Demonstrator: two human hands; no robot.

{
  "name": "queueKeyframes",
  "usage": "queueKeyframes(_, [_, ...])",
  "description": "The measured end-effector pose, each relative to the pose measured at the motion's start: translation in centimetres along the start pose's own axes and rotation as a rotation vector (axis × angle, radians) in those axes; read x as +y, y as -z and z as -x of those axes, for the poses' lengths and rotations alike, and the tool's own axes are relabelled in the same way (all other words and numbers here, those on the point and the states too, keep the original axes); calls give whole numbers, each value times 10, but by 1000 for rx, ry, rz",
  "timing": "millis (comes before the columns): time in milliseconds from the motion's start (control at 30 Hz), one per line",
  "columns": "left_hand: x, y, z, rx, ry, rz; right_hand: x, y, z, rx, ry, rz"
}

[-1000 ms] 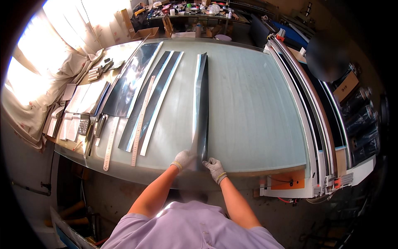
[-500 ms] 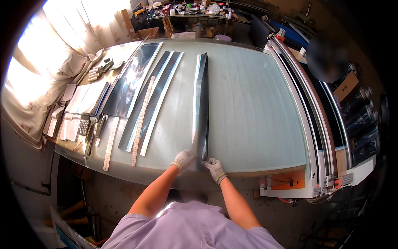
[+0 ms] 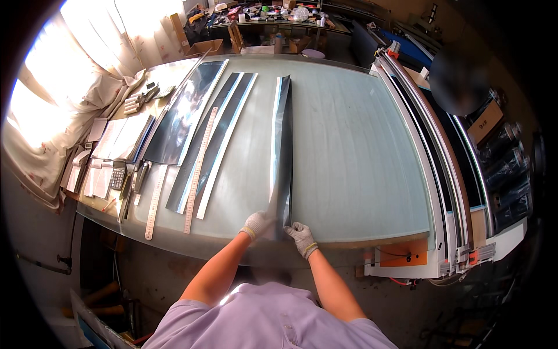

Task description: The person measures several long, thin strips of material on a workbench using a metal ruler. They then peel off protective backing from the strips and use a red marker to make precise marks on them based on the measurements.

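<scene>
A long dark strip of sheet material (image 3: 283, 139), with a pale, shiny left edge, lies lengthwise down the middle of the glass-topped table (image 3: 360, 163). Part of it looks folded or raised along its length. My left hand (image 3: 257, 223), in a white knit glove, is closed at the near left edge of the strip; its fingertips are blurred. The gloved right hand (image 3: 301, 237) pinches the near right corner between thumb and fingers. The strip's near end between the hands is smeared.
Two dark strips (image 3: 224, 139) and a wider dark sheet (image 3: 189, 113) lie to the left, with steel rulers (image 3: 201, 168) among them. Papers (image 3: 123, 136) and a calculator (image 3: 118, 175) sit farther left. A metal-railed frame (image 3: 442, 174) borders the right side; a cluttered bench (image 3: 264, 23) stands behind.
</scene>
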State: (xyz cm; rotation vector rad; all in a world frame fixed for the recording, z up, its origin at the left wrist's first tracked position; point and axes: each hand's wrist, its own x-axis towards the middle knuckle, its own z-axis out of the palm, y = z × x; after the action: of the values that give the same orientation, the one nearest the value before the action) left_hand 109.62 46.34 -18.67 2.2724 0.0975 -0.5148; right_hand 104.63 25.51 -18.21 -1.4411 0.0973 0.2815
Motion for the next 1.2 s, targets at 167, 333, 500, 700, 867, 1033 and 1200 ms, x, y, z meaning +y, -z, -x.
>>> queueKeyframes(167, [-9,-6,-6,10,-10,27,1,2,-1,-3,-3,26])
queueKeyframes(333, [3,0,1,-6,-2,39,-3,1,1,3,-12,35])
queueKeyframes(500, [7,4,5,-6,3,29,-9,1,3,-1,-17,87])
queueKeyframes(700, [8,4,6,-6,-5,32,1,3,0,4,-10,53])
queueKeyframes(867, [7,4,5,-6,10,23,11,9,-3,-18,-18,34])
queueKeyframes(1033, [14,9,11,-11,14,21,-6,4,3,-35,-63,0])
queueKeyframes(1200, [14,8,12,10,-8,42,4,12,-1,-68,-50,25])
